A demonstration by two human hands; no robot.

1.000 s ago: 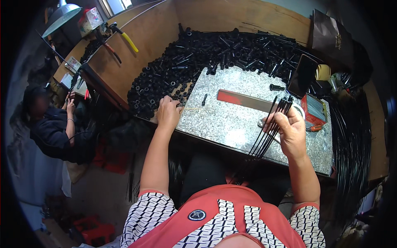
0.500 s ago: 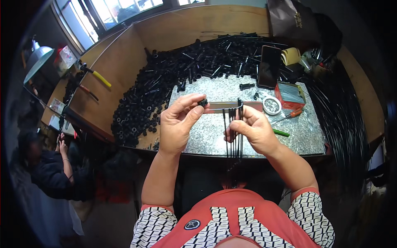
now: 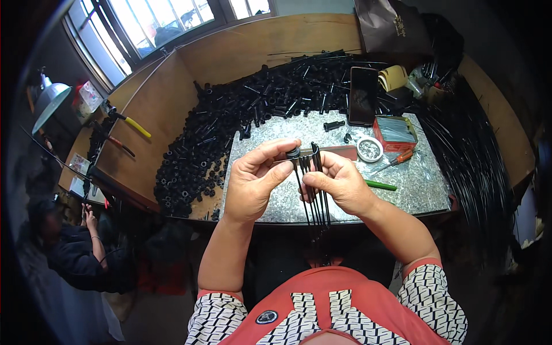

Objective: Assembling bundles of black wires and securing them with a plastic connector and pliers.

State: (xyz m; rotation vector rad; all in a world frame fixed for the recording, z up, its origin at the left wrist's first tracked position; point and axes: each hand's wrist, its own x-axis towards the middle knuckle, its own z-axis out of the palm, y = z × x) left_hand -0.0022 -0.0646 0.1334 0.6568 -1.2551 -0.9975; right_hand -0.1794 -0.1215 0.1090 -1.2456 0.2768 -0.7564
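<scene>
My left hand (image 3: pixel 248 187) is closed, with thumb and fingertips pinching a small round black part (image 3: pixel 294 153). Right beside it, my right hand (image 3: pixel 348 187) grips a bundle of thin black strips (image 3: pixel 317 211) that hang downward, their upper ends bunched above the fingers. The black part touches or nearly touches the upper ends of the strips; which of the two I cannot tell. Both hands are raised over the near part of a speckled grey board (image 3: pixel 276 129). Behind them a flat brownish bar (image 3: pixel 339 152) lies on the board, partly hidden by my fingers.
A heap of black tubular parts (image 3: pixel 230 123) spreads left and behind the board. Right of my hands are a white dish (image 3: pixel 370 149), a red box (image 3: pixel 397 133), an orange-handled screwdriver (image 3: pixel 398 161), a green stick (image 3: pixel 381 185) and a phone (image 3: pixel 363 95). Long black strands (image 3: pixel 480 167) lie far right.
My two hands have come closer together. The black part in my left hand has moved right, up to the strips in my right hand. The whole view has shifted slightly.
</scene>
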